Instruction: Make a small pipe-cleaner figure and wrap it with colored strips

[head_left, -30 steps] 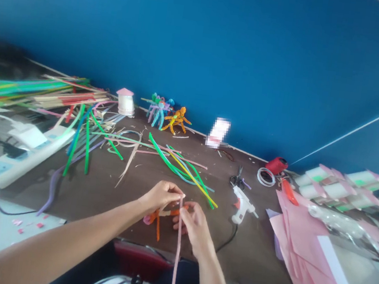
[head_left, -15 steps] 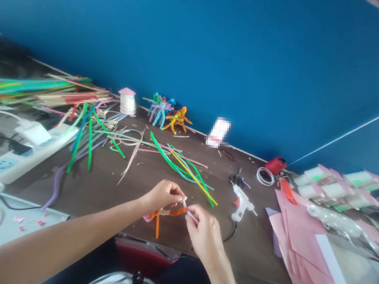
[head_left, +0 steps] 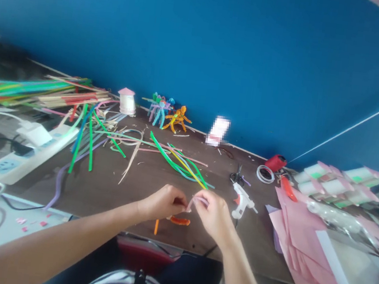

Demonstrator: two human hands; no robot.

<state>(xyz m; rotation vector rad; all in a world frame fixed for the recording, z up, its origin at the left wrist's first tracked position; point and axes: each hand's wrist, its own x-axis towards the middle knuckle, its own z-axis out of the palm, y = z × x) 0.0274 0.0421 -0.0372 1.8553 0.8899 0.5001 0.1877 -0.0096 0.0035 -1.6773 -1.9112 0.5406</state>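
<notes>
My right hand (head_left: 214, 213) pinches a pale pink pipe cleaner (head_left: 196, 200), whose bent end points down between my two hands. My left hand (head_left: 167, 202) is closed just to the left, its fingertips close to that bent end. From under it come parts of an orange pipe-cleaner piece (head_left: 179, 221): a thick, fuzzy stub to the right and a thin straight stem downward. My left fingers cover the rest of this piece, so the grip itself is partly hidden.
Loose green, yellow and blue pipe cleaners (head_left: 180, 164) lie beyond my hands. A glue gun (head_left: 244, 201) and scissors (head_left: 238, 175) are to the right, near pink sheets (head_left: 297, 233). Finished pipe-cleaner figures (head_left: 178, 120) stand by the wall. A power strip (head_left: 25, 156) sits left.
My hands have moved slightly up and apart. The pink pipe cleaner has come away from the orange piece's end and now bends above it. My left hand covers more of the orange piece.
</notes>
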